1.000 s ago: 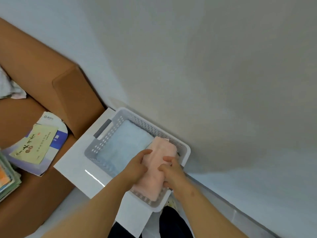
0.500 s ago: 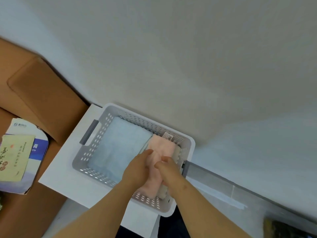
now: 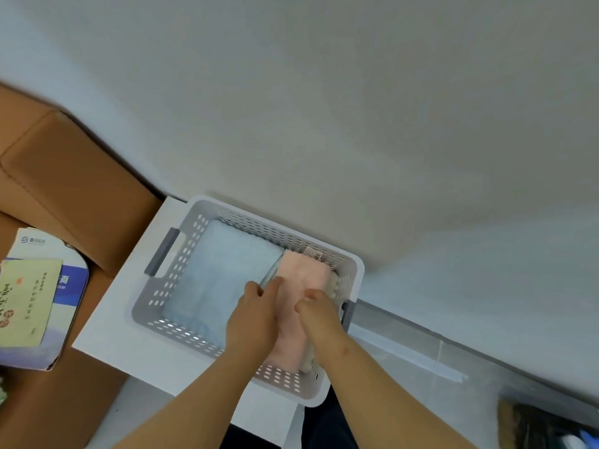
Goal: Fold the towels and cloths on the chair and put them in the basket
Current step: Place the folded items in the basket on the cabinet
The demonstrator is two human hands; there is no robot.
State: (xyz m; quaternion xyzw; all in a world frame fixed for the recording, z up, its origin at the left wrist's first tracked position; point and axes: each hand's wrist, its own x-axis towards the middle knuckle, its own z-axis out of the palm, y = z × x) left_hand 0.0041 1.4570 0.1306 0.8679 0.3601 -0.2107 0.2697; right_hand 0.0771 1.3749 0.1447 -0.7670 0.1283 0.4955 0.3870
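A grey perforated basket [image 3: 168, 280] stands on a white side table [image 3: 129, 345]. Inside it a folded light blue towel [image 3: 220, 280] fills the left part. A folded pink towel [image 3: 303, 273] lies along the right side, with a beige cloth edge under it. My left hand [image 3: 254, 322] lies on the pink towel's left edge, fingers pointing into the basket. My right hand [image 3: 319, 319] lies on its right side. Both press the pink towel down; the fingertips are partly hidden in the cloth.
A brown leather chair arm [image 3: 74, 189] stands left of the table. Booklets and a yellow-green leaflet [image 3: 29, 299] lie on the chair seat. A white wall rises behind the basket. A grey skirting rail [image 3: 421, 328] runs to the right.
The pink towel has sunk deeper into the basket under both hands. The view has swung right, so the chair slid toward the left edge.
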